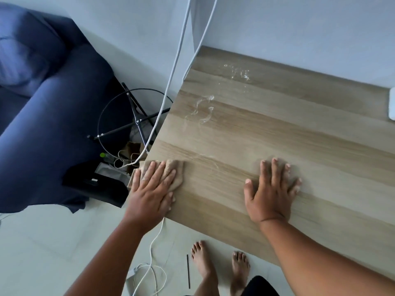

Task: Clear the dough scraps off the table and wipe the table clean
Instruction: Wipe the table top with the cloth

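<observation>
Nearest, two bare feet (220, 265) stand on pale smooth floor beside a thin white cable (154, 251). On the light wood-grain laminate table (277, 129), the left hand (152, 189) presses flat, fingers straight and slightly spread, on a crumpled beige cloth (175, 174) lying at the table's left edge. The right hand (271, 189) rests palm-down on bare wood, fingers splayed wide, holding nothing. Farther along the tabletop, whitish dough smears (203, 110) curl in thin streaks, with small speckled white dough crumbs (239, 72) beyond them. A soft navy fabric sofa (47, 116) sits left.
</observation>
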### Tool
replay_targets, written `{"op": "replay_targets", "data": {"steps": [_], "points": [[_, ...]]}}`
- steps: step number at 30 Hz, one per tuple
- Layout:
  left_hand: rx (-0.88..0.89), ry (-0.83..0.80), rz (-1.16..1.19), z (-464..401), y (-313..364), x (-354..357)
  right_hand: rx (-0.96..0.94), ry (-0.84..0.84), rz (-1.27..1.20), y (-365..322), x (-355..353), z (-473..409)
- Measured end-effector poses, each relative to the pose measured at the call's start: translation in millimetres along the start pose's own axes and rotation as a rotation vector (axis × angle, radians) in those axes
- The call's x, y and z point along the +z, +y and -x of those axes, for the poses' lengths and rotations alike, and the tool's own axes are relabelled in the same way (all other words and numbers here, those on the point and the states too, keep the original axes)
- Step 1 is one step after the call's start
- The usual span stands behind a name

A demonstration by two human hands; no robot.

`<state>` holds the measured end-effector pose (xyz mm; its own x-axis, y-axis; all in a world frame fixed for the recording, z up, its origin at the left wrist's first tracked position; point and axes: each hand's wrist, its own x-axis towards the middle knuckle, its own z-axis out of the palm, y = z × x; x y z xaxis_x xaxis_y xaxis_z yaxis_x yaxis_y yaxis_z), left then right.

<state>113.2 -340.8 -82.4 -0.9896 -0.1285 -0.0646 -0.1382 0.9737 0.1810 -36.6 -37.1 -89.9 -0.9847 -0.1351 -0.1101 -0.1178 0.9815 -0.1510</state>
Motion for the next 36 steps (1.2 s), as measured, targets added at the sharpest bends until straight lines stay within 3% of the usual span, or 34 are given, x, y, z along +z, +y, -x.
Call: {"op": "replay_targets", "data": {"steps": [4, 7, 12, 15, 17, 21, 25, 28, 36], "points": [[-0.139, -0.024, -0.046, -42.0, 17.9, -3.3, 0.003, -0.006, -0.014, -1.3, -3.0, 0.5], [-0.137, -0.043, -0.038, -70.5, 44.7, -3.7, 0.005, -0.007, -0.002, -1.9, -3.9, 0.9], [0.072, -0.061, -0.015, -62.5, 62.7, 2.0, 0.008, 0.006, -0.004, -3.2, -5.0, 1.7], [0.28, -0.041, 0.004, -34.5, 39.0, 2.1, 0.009, 0.007, -0.005, -3.7, -5.7, 2.0], [0.305, -0.025, 0.024, -22.4, 14.8, -1.1, 0.005, 0.015, -0.008, -3.5, -5.2, 2.4], [0.173, -0.02, -0.003, -33.7, -4.5, -8.8, -0.006, 0.035, -0.002, -1.4, -1.8, 1.8], [-0.016, -0.02, 0.005, -70.8, 25.6, -3.6, -0.013, 0.045, 0.016, 1.3, 3.8, 0.7], [-0.052, -0.036, 0.016, -97.5, 55.8, 1.6, -0.013, 0.049, 0.012, 1.9, 5.6, 0.5], [0.216, 0.003, 0.062, -80.6, 103.2, 20.6, -0.011, 0.06, -0.015, 1.7, 4.6, 1.9]]}}
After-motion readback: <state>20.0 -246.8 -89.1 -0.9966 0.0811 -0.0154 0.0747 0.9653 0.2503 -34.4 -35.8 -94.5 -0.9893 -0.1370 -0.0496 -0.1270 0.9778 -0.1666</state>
